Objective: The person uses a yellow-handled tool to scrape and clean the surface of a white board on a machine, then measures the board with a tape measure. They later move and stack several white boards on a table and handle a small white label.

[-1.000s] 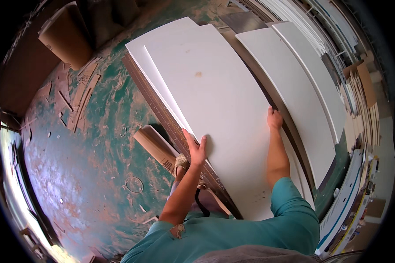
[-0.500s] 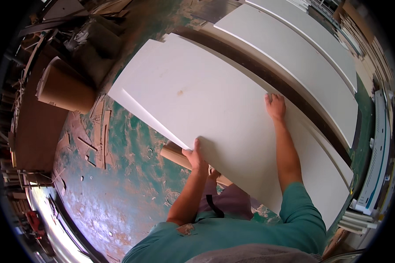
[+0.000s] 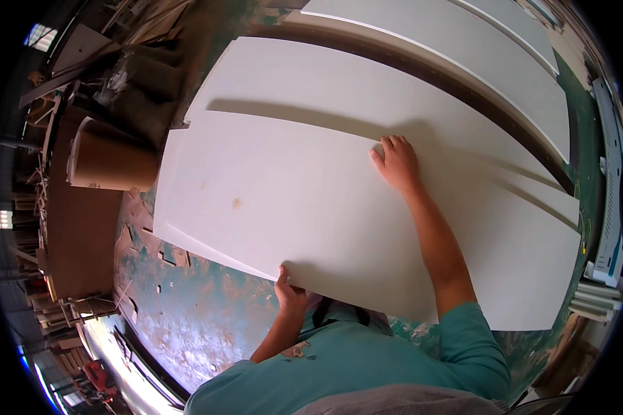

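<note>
A large white board (image 3: 304, 207) with a small brown stain lies tilted before me, held at two opposite edges. My left hand (image 3: 291, 296) grips its near edge, thumb on top and fingers hidden underneath. Over the far edge curl the fingers of my right hand (image 3: 396, 162), with the thumb resting on the face. Beyond and partly under this board lies another white board (image 3: 311, 76), and the held one casts a shadow on it. At the near left, a second edge shows just beneath the held board.
More white panels (image 3: 450, 55) lie farther off at the upper right. A brown cardboard roll (image 3: 111, 159) stands at the left by a brown sheet (image 3: 83, 235). Scraps (image 3: 142, 228) litter the worn green floor (image 3: 208, 290). A long pale metal part (image 3: 608, 194) lies far right.
The held board has come toward me and left, away from the far edge of the board beneath, exposing more of that one. Both hands moved with it, keeping hold.
</note>
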The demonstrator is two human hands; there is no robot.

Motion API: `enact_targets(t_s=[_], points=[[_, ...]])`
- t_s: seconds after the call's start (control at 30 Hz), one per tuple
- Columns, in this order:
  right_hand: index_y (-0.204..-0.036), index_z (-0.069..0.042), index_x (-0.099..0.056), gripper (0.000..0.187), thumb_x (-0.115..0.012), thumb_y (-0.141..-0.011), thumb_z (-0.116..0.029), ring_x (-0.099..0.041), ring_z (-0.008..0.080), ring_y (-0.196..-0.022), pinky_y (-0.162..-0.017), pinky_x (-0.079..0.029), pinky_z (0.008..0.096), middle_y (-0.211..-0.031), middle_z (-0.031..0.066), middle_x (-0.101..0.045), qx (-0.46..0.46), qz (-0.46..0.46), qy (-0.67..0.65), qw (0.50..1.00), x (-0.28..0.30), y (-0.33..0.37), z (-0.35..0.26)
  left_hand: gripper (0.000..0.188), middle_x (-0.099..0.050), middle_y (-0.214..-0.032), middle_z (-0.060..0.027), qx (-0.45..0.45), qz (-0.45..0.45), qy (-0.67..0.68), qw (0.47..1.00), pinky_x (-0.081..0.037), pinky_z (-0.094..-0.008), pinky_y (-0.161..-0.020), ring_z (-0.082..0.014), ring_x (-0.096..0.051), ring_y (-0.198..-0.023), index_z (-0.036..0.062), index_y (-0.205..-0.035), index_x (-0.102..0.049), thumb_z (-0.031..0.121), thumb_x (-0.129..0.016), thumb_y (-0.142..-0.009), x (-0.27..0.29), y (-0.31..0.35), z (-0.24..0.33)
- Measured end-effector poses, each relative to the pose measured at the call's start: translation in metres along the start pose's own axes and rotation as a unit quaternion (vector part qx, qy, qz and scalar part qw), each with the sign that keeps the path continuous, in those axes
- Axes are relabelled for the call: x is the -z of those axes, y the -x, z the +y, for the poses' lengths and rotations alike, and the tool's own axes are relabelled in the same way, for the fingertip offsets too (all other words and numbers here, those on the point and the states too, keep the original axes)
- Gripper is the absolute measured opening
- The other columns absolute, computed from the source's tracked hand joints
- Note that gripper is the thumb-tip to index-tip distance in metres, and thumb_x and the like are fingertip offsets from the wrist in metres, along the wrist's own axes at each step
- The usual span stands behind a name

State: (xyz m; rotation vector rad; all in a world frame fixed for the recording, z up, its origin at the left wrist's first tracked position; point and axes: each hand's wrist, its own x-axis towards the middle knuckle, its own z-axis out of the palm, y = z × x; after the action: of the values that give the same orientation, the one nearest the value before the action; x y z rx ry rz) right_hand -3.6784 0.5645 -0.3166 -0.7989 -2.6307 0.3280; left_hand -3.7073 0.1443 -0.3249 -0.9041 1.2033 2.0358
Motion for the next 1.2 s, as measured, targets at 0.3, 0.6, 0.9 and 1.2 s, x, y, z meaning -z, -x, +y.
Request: enact_targets(t_s=[0.3, 0.6, 0.9, 1.2], points=[[-0.119, -0.010, -0.062, 0.036, -0.060, -0.092, -0.034, -0.055, 0.0273, -0.116, -0.105, -0.037, 0.0442, -0.117, 0.0079, -0.064, -0.043, 0.006, 0.024, 0.999, 0.079, 0.102, 0.132, 0.060, -0.057, -0.125, -0.0105, 0.059, 0.024, -0.055, 0.996, -0.046, -0.0469, -0.098, -0.0304, -0.054, -0.117, 0.0071, -0.128, -0.053, 0.057, -0.049, -0.095, -0.009, 0.055, 0.000], [-0.125, -0.010, -0.057, 0.052, -0.054, -0.091, -0.049, -0.042, 0.0263, -0.133, -0.112, -0.031, 0.0436, -0.134, 0.0087, -0.053, -0.273, -0.010, 0.130, 0.953, 0.134, 0.163, 0.261, 0.053, -0.063, -0.122, -0.0082, 0.066, 0.050, -0.038, 0.996, -0.048, -0.0468, -0.097, -0.0295, -0.058, -0.113, 0.0101, -0.123, -0.062, 0.054, -0.057, -0.093, -0.017, 0.005, 0.021], [-0.127, -0.002, -0.055, 0.061, -0.051, -0.093, -0.052, -0.042, 0.0307, -0.131, -0.113, -0.030, 0.0446, -0.134, 0.0135, -0.051, -0.342, 0.015, 0.139, 0.929, 0.120, 0.131, 0.221, 0.058, -0.064, -0.122, -0.0062, -0.006, -0.034, -0.195, 0.980, -0.051, -0.0431, -0.094, -0.0252, -0.059, -0.113, 0.0103, -0.125, -0.061, 0.059, -0.055, -0.093, -0.112, -0.126, 0.105], [-0.122, -0.011, -0.062, 0.042, -0.068, -0.085, -0.030, -0.048, 0.0327, -0.123, -0.103, -0.041, 0.0457, -0.129, 0.0123, -0.054, -0.337, 0.204, 0.125, 0.911, 0.179, 0.268, 0.276, 0.061, -0.048, -0.143, -0.0092, 0.045, -0.164, -0.255, 0.952, -0.041, -0.0458, -0.106, -0.0273, -0.046, -0.130, 0.0093, -0.143, -0.043, 0.053, -0.043, -0.101, -0.139, 0.004, -0.073]])
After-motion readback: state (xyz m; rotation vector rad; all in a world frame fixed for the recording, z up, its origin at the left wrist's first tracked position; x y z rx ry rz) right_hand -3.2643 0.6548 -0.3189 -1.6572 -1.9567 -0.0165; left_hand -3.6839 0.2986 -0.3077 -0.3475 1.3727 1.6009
